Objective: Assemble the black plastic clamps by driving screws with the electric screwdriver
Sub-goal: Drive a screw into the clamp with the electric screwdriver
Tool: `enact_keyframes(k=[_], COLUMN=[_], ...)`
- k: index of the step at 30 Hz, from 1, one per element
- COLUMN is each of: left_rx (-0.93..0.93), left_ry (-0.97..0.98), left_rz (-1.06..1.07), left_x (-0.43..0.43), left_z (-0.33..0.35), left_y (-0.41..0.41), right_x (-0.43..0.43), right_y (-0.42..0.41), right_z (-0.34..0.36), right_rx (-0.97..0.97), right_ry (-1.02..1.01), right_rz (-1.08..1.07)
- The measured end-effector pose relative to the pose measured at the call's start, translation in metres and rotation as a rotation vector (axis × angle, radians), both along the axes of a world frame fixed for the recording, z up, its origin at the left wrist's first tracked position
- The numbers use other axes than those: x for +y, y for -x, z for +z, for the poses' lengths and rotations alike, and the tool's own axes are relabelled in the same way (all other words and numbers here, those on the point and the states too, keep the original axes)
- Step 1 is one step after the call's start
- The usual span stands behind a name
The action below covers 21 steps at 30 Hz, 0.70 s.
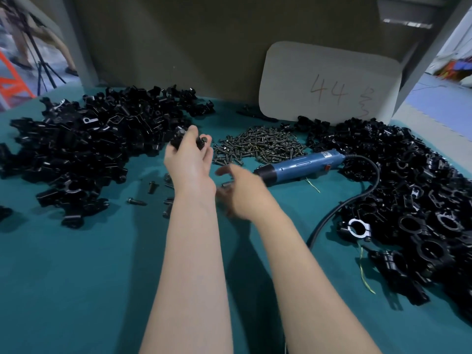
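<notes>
My left hand (188,157) is raised over the green table and grips a black plastic clamp part (178,139), with a screw head (204,139) showing beside its fingers. My right hand (240,190) is blurred and hovers low over the table with fingers loosely spread, holding nothing I can make out, just left of the blue electric screwdriver (297,168). The screwdriver lies on its side, black tip pointing left. A heap of dark screws (260,145) sits behind it. A big pile of loose clamp halves (84,139) fills the left.
Assembled clamps (413,200) are heaped on the right, with the screwdriver's black cable (355,200) curving along them. Loose screws (153,192) lie by my left forearm. A pale card marked 44 (329,83) leans on the back wall. A person's legs and a tripod (38,60) stand far left.
</notes>
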State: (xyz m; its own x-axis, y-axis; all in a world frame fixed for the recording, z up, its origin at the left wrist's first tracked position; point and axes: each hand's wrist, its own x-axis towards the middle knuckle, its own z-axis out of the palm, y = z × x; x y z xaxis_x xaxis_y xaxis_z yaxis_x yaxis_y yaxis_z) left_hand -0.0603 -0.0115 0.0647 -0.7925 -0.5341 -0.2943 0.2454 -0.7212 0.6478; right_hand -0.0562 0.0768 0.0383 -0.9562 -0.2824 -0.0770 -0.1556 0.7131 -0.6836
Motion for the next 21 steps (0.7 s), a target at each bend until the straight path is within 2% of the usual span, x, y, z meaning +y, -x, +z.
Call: enact_keyframes(k=[3, 5, 9, 14, 21], left_rx=[-0.041, -0.055, -0.055, -0.087, -0.086], left_ry=[0.036, 0.038, 0.055, 0.062, -0.056], left_rz=[-0.090, -0.122, -0.195, -0.259, -0.208], left_x=[0.006, 0.010, 0.018, 0.023, 0.017], left_z=[-0.007, -0.010, -0.014, -0.021, -0.024], left_y=[0.004, 0.006, 0.008, 0.008, 0.011], right_x=[0.035, 0.054, 0.065, 0.065, 0.070], right_y=[0.015, 0.024, 0.043, 0.060, 0.050], right_z=[0.000, -0.003, -0.014, -0.012, -0.016], right_rx=[0.155, 0.180, 0.018, -0.029, 0.091], right_ry=[0.036, 0.032, 0.004, 0.078, 0.329], right_rz=[-0.345, -0.499, -0.534, -0.631, -0.688])
